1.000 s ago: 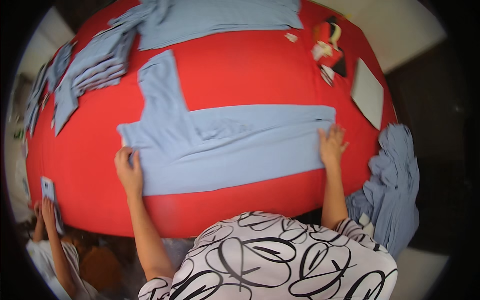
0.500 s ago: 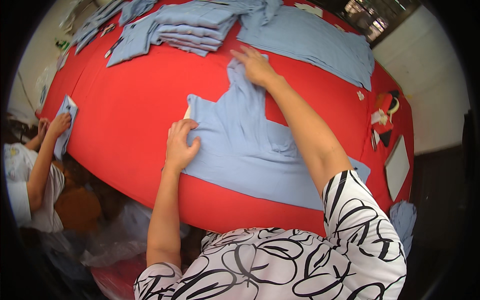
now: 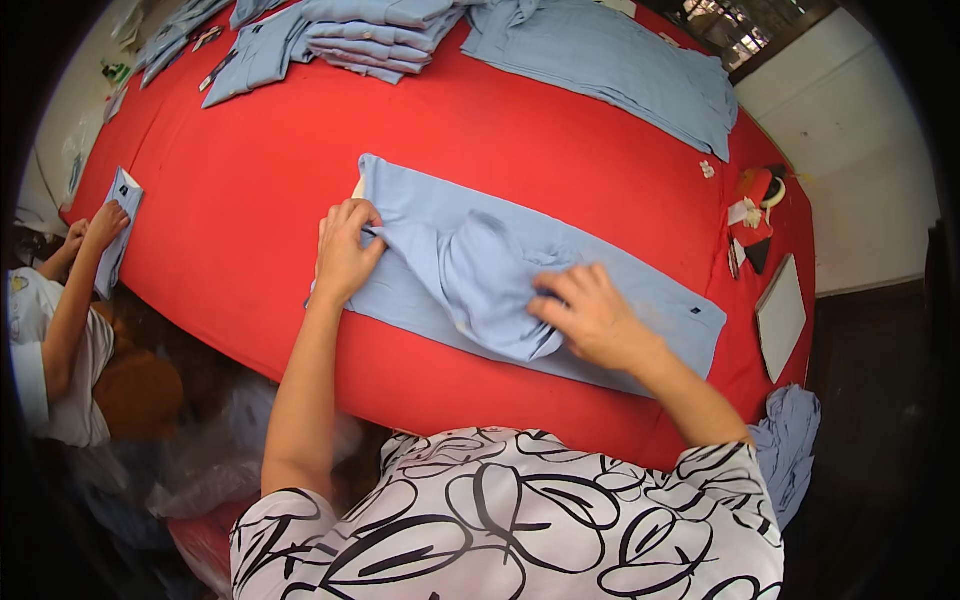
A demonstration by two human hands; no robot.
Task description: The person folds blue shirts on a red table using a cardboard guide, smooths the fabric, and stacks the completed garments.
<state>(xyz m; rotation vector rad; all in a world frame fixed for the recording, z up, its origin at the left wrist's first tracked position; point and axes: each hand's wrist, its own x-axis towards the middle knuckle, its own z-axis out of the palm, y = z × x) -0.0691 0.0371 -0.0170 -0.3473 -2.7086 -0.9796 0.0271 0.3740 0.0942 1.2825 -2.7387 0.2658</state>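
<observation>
1. At the far left edge, a co-worker's two hands (image 3: 95, 228) rest on one small folded light-blue cloth piece (image 3: 120, 235) at the rim of the red tabletop (image 3: 250, 190); the person's body is partly cut off.
2. One left hand (image 3: 345, 252) lies palm down, fingers curled and pinching a fold of the long light-blue fabric garment (image 3: 620, 280), which lies across the middle of the tabletop.
3. One right hand (image 3: 590, 318) presses flat, fingers spread, on the bunched sleeve part of the garment.
4. Behind: one stack of folded blue garments (image 3: 370, 30), and one spread blue pile (image 3: 610, 65), its count unclear.
5. Right edge: a small red-and-black object (image 3: 755, 205), hard to make out, one flat white board (image 3: 780, 315), and one crumpled blue cloth heap (image 3: 790, 450) hanging below the tabletop.
</observation>
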